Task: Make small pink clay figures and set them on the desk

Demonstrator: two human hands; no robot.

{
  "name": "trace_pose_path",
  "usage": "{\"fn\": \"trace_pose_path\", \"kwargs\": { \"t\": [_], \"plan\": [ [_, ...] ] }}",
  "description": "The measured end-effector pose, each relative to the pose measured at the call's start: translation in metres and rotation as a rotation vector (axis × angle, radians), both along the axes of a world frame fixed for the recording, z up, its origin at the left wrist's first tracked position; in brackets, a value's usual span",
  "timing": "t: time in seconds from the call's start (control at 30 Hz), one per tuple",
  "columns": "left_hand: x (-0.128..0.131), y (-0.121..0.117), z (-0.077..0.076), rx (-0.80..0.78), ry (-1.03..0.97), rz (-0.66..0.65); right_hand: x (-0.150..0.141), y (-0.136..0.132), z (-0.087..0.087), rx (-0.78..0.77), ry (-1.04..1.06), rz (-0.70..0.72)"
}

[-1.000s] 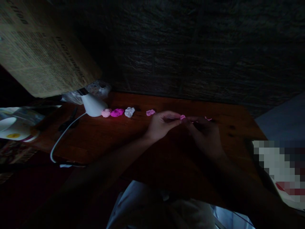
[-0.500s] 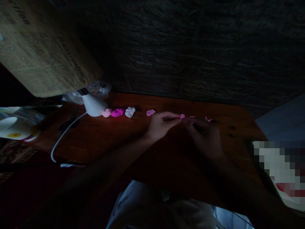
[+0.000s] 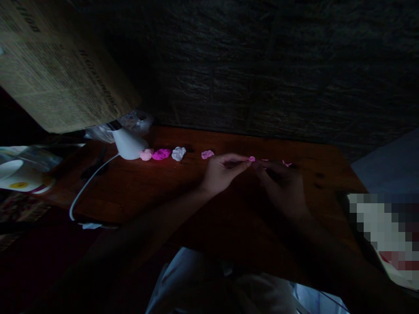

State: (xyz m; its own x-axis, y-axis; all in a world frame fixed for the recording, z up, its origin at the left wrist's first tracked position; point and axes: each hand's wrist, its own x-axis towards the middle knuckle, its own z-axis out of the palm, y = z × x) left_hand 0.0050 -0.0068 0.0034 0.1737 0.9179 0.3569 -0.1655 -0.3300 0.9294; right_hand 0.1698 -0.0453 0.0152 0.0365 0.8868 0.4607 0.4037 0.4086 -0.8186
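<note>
Between my fingertips is a small pink piece of soft clay [image 3: 252, 159], over the wooden table. My left hand [image 3: 220, 173] pinches it from the left between thumb and index finger. From the right, the fingertips of my right hand [image 3: 283, 185] press together against the same piece; this hand is in deep shadow. A flat, crinkled pink clay piece [image 3: 207, 155] lies just beyond my left wrist. Past my right fingers lies another thin pink clay piece [image 3: 286, 163]. Further left, a white lump [image 3: 178, 153], a magenta lump [image 3: 161, 154] and a pale pink lump [image 3: 146, 154] sit in a row.
A lamp with a white base [image 3: 129, 144] and a newsprint shade [image 3: 62, 69] stands at the left, its white cord [image 3: 85, 181] curving over the table [image 3: 137, 187]. A white cup [image 3: 19, 176] is at far left. The dark wall [image 3: 229, 78] borders the table's back.
The small pink piece and my fingertips have shifted very slightly to the right. Both hands keep their pinch, and the lumps on the table stay where they were.
</note>
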Motion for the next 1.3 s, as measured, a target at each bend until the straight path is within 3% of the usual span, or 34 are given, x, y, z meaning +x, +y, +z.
{"fn": "trace_pose_path", "kwargs": {
  "t": [0.5, 1.0, 1.2, 1.3],
  "plan": [
    [0.0034, 0.0008, -0.0019, -0.038, -0.019, 0.014, -0.0007, 0.0017, 0.0024, -0.032, 0.026, -0.054],
    [0.0015, -0.0029, 0.0002, 0.084, 0.06, 0.127, -0.0024, -0.0013, -0.0027, -0.022, -0.037, 0.027],
    [-0.0002, -0.0034, -0.0001, 0.271, 0.172, 0.115, -0.0033, -0.0008, -0.0011, 0.005, 0.014, 0.016],
    [0.0009, -0.0047, -0.0002, 0.284, 0.184, 0.106, -0.0015, 0.0001, -0.0009, -0.003, 0.018, 0.005]
  ]
}}
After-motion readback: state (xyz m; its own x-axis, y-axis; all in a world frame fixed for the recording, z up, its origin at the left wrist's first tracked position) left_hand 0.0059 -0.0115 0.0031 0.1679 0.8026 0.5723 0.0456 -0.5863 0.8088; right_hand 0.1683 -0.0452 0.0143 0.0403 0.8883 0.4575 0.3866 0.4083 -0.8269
